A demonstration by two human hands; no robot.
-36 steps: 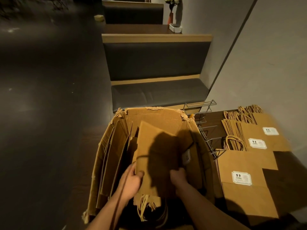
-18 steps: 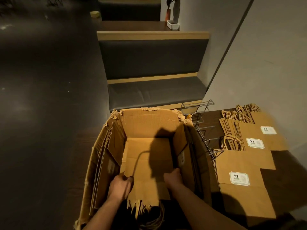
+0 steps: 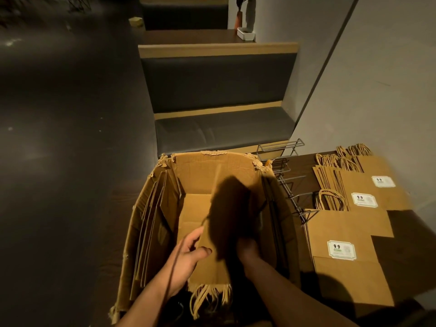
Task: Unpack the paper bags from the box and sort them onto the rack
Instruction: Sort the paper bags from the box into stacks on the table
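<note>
A large torn cardboard box (image 3: 207,168) stands open in front of me. Inside it, my left hand (image 3: 188,253) and my right hand (image 3: 247,250) grip a stack of flat brown paper bags (image 3: 212,267) from either side, twine handles hanging toward me. More flat bags lean against the box's left wall (image 3: 151,220). A grey wire rack (image 3: 287,185) sits right of the box. Beside it lie labelled paper bags (image 3: 349,244) in overlapping piles.
The piles rest on a dark wooden table (image 3: 304,166) against a grey wall. Beyond the box is a dark upholstered bench (image 3: 221,131) with a wood-trimmed backrest. Dark floor spreads to the left.
The stack of bags between my hands dropped flat half a second ago and is now tilted up again, nearer my hands. Both hands stay inside the box.
</note>
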